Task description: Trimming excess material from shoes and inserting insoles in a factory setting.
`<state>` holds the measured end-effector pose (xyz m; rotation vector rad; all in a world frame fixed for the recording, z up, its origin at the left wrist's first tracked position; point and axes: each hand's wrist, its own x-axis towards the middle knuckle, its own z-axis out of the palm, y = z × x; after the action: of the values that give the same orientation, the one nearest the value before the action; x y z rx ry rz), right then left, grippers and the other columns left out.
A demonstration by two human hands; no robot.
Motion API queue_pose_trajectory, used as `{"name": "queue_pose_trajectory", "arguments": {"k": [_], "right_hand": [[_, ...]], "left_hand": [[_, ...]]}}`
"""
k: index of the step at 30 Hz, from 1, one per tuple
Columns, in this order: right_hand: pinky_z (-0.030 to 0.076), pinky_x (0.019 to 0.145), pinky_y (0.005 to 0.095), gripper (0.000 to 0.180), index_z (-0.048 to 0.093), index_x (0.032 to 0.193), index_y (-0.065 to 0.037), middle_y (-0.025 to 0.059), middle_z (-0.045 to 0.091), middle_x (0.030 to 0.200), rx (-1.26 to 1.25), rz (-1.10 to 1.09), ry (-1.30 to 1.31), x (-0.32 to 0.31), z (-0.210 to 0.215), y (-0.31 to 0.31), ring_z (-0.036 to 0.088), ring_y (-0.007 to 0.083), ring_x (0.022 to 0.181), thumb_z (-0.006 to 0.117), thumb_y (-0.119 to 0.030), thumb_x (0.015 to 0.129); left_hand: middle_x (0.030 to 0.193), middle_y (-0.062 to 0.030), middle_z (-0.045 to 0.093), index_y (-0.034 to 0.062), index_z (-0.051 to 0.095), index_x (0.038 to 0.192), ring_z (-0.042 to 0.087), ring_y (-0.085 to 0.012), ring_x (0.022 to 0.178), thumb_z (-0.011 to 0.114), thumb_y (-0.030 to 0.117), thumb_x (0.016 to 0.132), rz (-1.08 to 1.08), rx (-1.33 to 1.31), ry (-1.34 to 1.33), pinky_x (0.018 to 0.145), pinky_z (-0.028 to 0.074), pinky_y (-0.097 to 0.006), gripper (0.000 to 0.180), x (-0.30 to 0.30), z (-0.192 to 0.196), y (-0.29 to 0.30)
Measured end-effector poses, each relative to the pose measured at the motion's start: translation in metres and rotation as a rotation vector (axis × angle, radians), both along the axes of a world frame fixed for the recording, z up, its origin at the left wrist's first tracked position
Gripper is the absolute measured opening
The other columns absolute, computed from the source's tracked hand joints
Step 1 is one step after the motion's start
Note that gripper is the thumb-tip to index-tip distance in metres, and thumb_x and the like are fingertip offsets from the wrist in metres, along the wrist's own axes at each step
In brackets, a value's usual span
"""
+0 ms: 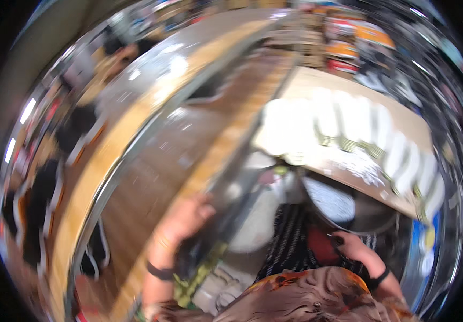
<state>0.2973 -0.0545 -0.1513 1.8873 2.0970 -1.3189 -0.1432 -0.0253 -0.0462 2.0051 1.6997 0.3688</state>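
With the frame smeared, I think my left hand (186,217) at lower centre clasps the worktop (135,177) edge while my right hand (357,248), grip unclear, touches the dark pot (349,206), which could tip.

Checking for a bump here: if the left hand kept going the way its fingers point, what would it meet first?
The left hand points up and right, already at the metal counter edge. That edge comes first, probably; motion blur leaves depth unclear.
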Motion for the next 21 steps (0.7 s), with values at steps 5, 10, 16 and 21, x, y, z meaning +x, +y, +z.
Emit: {"name": "queue_pose_trajectory", "arguments": {"k": [5,10,16,21], "right_hand": [[0.039,0.093,0.0337,0.057,0.046,0.122,-0.006,0.0162,0.054,0.116,0.12,-0.307,0.491,0.038,-0.019,-0.014,0.05,0.0247,0.108,0.055,-0.005,0.066],[0.041,0.089,0.0348,0.059,0.044,0.123,-0.007,0.0152,0.052,0.115,0.487,-0.751,0.299,0.173,-0.004,-0.094,0.05,0.0233,0.104,0.054,0.002,0.065],[0.047,0.072,0.0399,0.058,0.043,0.123,-0.017,0.0167,0.06,0.097,0.9,-1.455,-1.019,0.352,0.055,-0.253,0.059,0.0315,0.086,0.047,0.004,0.069],[0.045,0.084,0.0398,0.042,0.043,0.126,-0.009,0.0173,0.054,0.115,0.36,-1.421,-1.46,0.464,0.024,-0.403,0.055,0.0294,0.101,0.046,-0.019,0.085]], "left_hand": [[0.094,-0.019,0.06,-0.0023,0.056,0.104,0.058,-0.0326,0.088,0.061,0.012,0.079,-0.542,0.127,-0.158,0.078,0.046,-0.036,0.03,0.199,-0.067,0.063],[0.086,-0.0202,0.06,-0.0022,0.058,0.097,0.058,-0.0352,0.079,0.054,0.013,0.083,-0.715,0.154,-0.256,0.069,0.046,-0.039,0.021,0.33,-0.146,0.075],[0.085,-0.0191,0.063,0.0015,0.064,0.09,0.06,-0.0366,0.076,0.044,0.026,0.089,-0.625,0.154,0.132,0.065,0.047,-0.043,0.032,0.355,-0.181,0.06],[0.092,-0.0128,0.064,0.0073,0.064,0.093,0.062,-0.0305,0.078,0.04,0.032,0.089,-0.584,0.081,0.169,0.064,0.05,-0.039,0.035,0.338,-0.178,0.066]]}}
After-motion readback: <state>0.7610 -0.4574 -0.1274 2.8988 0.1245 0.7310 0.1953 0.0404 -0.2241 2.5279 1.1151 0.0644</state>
